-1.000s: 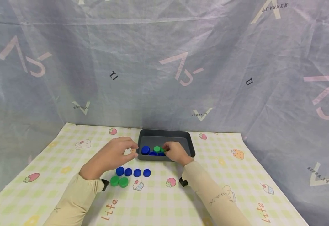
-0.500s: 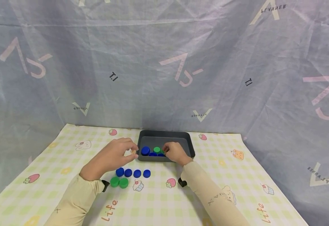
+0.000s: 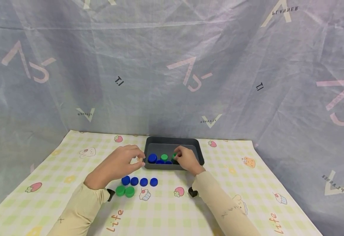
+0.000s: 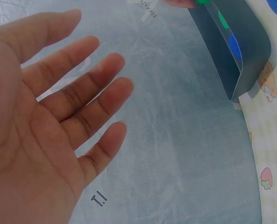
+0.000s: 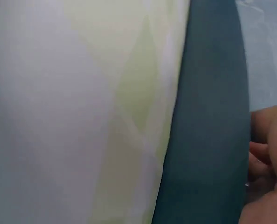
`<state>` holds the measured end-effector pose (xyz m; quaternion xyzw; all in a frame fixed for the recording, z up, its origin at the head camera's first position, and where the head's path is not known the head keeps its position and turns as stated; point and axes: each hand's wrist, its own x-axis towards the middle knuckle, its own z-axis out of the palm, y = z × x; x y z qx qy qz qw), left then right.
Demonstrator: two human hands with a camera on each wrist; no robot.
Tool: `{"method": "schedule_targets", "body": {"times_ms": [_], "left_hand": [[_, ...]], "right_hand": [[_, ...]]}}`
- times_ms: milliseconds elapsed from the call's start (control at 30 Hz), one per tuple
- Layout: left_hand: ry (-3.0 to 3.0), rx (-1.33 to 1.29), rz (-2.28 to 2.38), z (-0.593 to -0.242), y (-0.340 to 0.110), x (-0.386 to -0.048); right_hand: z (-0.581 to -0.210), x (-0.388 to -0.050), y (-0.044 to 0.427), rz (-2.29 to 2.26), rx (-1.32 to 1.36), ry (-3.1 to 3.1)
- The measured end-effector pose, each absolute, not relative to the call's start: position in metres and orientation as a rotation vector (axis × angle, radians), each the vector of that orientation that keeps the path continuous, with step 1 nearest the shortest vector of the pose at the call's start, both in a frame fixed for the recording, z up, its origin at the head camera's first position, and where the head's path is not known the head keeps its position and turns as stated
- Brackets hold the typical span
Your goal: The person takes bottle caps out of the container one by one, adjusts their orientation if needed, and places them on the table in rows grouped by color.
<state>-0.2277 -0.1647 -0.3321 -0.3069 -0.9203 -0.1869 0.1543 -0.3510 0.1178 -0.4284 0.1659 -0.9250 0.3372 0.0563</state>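
My right hand reaches over the front wall of a dark grey tray and pinches a green bottle cap. In the tray, left of that hand, lie a large blue cap, a green cap and smaller blue caps by the front wall. My left hand hovers beside the tray's left end. Its fingers are loosely spread and hold nothing, as the left wrist view shows. The right wrist view has the tray wall hiding the fingertips.
In front of the tray, several blue caps stand in a row, with two green caps below their left end. A checked, printed cloth covers the table. Grey fabric hangs behind it.
My right hand has shifted slightly right inside the tray along with the green cap, widening the gap to the other green cap. My left hand has stayed in place.
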Motion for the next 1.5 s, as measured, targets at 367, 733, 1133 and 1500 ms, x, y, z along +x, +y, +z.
{"method": "schedule_targets", "body": {"times_ms": [367,733,1133,1500], "left_hand": [[-2.628,-0.9,-0.543,-0.335,-0.164,-0.228],[-2.631,-0.925,-0.547,-0.338,-0.167,-0.228],[-2.595,-0.965,-0.535,-0.336,-0.159,-0.226],[-2.491,-1.008,-0.529,-0.336,-0.149,-0.225]], "right_hand": [[-0.416,-0.339,0.146,1.369,0.428,-2.49],[-0.398,-0.325,0.153,1.754,0.445,-2.419],[-0.368,-0.293,0.139,1.766,0.667,-2.368],[-0.364,-0.265,0.12,1.969,0.833,-2.28]]}}
